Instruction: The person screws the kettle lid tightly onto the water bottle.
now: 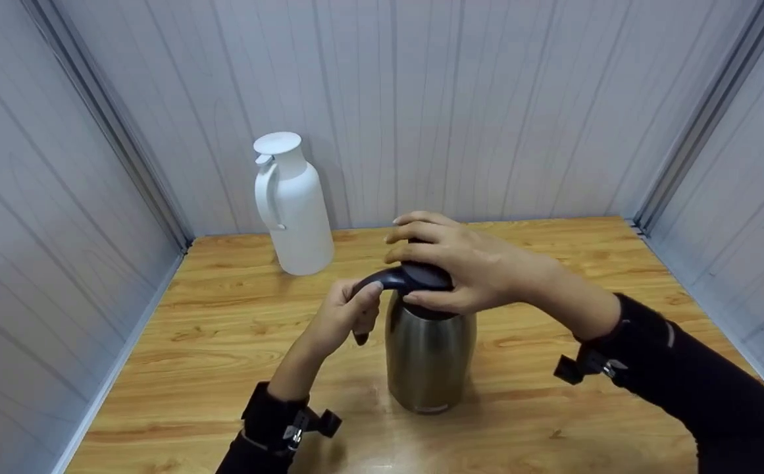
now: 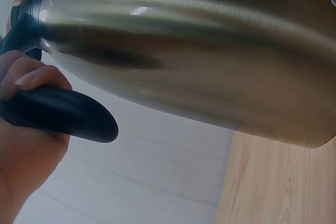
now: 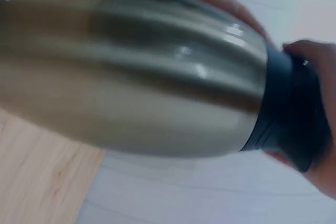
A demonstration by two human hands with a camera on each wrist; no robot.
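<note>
A steel thermos jug (image 1: 429,355) with a dark lid and handle stands upright on the wooden table (image 1: 224,342), near its middle. My left hand (image 1: 349,316) grips the jug's dark handle (image 2: 63,111) from the left, fingers curled round it. My right hand (image 1: 451,270) sits over the dark lid (image 3: 289,111), thumb in front and fingers arched over the top, gripping it. The wrist views show the brushed steel body (image 2: 199,61) close up, filling most of each picture.
A white plastic jug (image 1: 293,204) with a handle and lid stands at the back left of the table, close to the wall. Pale panelled walls (image 1: 487,99) enclose the table on three sides.
</note>
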